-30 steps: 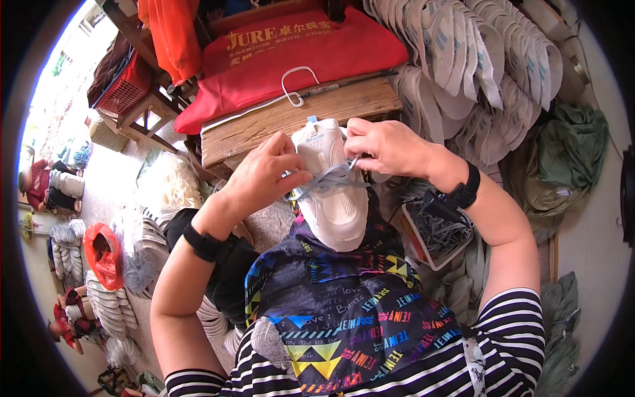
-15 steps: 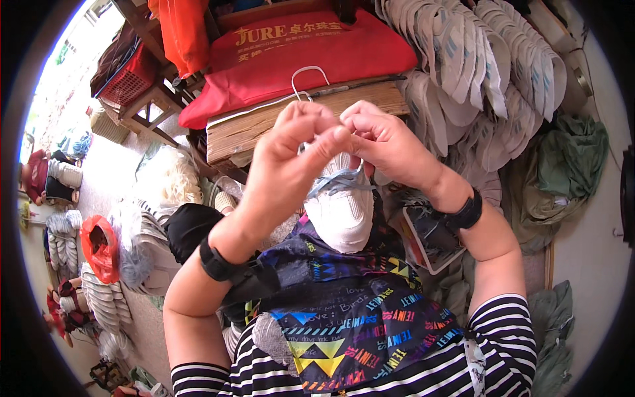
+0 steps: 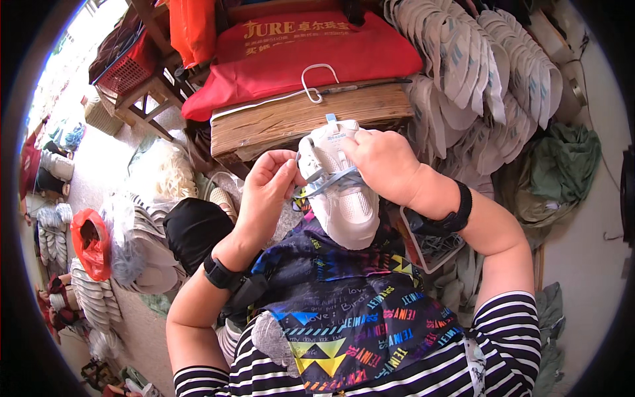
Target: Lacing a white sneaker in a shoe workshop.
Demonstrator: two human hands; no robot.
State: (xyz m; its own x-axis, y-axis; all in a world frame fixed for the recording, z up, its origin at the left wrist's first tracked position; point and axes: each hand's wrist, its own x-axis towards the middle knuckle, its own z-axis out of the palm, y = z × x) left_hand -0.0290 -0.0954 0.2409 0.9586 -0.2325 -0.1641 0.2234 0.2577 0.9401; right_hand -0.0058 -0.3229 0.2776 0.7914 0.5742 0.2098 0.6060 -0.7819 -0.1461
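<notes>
Lacing is under way, judged about half done: the white shoe (image 3: 340, 188) rests toe-down on the lap, blue-grey lace (image 3: 331, 178) crossing its mid eyelets, upper eyelets apparently unthreaded. Left hand (image 3: 268, 192) fingers pinch the lace end; right hand (image 3: 383, 162) grips the shoe's upper. The wire basket (image 3: 430, 248) beside the lap holds dark laces.

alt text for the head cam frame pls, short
A person's two hands lace a white sneaker on a patterned apron: the left hand pinches a grey lace, the right hand grips the shoe's top. Stacked insoles and a red bag lie beyond.
</notes>
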